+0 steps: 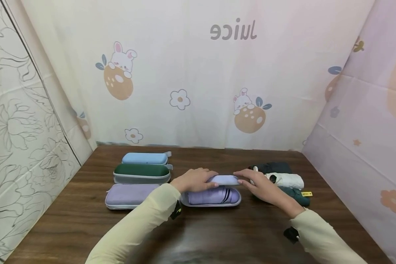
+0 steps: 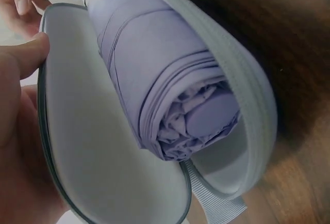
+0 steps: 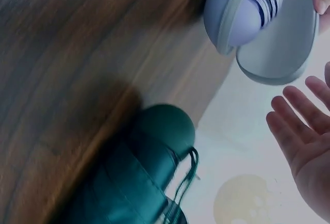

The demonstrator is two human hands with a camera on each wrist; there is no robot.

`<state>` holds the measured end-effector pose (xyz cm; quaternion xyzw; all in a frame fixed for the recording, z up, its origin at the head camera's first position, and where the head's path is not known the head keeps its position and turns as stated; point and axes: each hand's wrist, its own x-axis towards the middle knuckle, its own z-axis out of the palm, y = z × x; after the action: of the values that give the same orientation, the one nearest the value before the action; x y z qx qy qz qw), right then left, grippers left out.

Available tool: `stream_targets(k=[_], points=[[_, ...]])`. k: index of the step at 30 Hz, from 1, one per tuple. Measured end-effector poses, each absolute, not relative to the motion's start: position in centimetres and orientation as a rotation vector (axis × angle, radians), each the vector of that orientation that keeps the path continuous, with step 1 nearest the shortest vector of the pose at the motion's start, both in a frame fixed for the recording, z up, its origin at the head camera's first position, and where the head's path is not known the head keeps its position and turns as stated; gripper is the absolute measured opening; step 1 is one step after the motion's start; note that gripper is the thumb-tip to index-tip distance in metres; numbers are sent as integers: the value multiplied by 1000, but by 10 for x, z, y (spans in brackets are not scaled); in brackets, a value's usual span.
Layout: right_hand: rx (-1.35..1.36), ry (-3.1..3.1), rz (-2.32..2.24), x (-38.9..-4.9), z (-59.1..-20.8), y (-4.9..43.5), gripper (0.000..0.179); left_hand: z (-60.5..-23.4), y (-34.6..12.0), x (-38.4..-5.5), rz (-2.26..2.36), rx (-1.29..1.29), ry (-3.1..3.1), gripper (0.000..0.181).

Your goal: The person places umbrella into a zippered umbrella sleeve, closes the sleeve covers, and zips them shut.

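Observation:
A lavender hard case [image 1: 240, 200] lies unzipped at the middle of the table with its lid [image 1: 225, 179] raised. Inside lies a folded lavender umbrella [image 1: 204, 197] with dark stripes near one end. My left hand [image 1: 196, 180] pinches the lid's edge, with the thumb [image 2: 36, 51] on the rim and the other fingers behind it. By the lid's right end, my right hand [image 1: 260, 185] has its fingers extended and holds nothing. The right wrist view shows those fingers [image 3: 294, 115] just apart from the lid's end. In the left wrist view, the lid's pale lining [image 2: 98, 126] faces the umbrella.
To the left lie a closed lavender case [image 1: 130, 194], a green and grey case [image 1: 141, 171] and a light blue case [image 1: 145, 158]. Folded umbrellas lie at the right: black [image 1: 278, 167], white [image 1: 290, 180] and dark green [image 1: 300, 198] with a yellow tag. A printed curtain [image 1: 198, 73] hangs behind the table.

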<state>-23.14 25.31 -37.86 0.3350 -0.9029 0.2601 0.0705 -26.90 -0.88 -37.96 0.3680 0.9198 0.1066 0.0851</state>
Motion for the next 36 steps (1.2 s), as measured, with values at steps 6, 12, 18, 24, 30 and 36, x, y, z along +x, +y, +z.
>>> stream_targets(k=[6, 12, 18, 24, 30, 36], points=[[1030, -2768, 875, -234, -389, 250, 32, -384, -7, -260, 229, 1157, 2826, 57], [1064, -2803, 954, -236, -394, 250, 34, -388, -7, -254, 197, 1175, 2856, 58], [1093, -2807, 887, -235, -399, 249, 36, -390, -13, -252, 229, 1188, 2820, 55], [1119, -2770, 831, -233, -407, 248, 34, -393, -22, -251, 281, 1278, 2797, 46], [1074, -2778, 774, -230, -410, 246, 32, -397, -25, -247, 276, 1350, 2825, 46], [1091, -2753, 747, -229, -411, 245, 28, -404, -25, -243, 282, 1361, 2871, 45]])
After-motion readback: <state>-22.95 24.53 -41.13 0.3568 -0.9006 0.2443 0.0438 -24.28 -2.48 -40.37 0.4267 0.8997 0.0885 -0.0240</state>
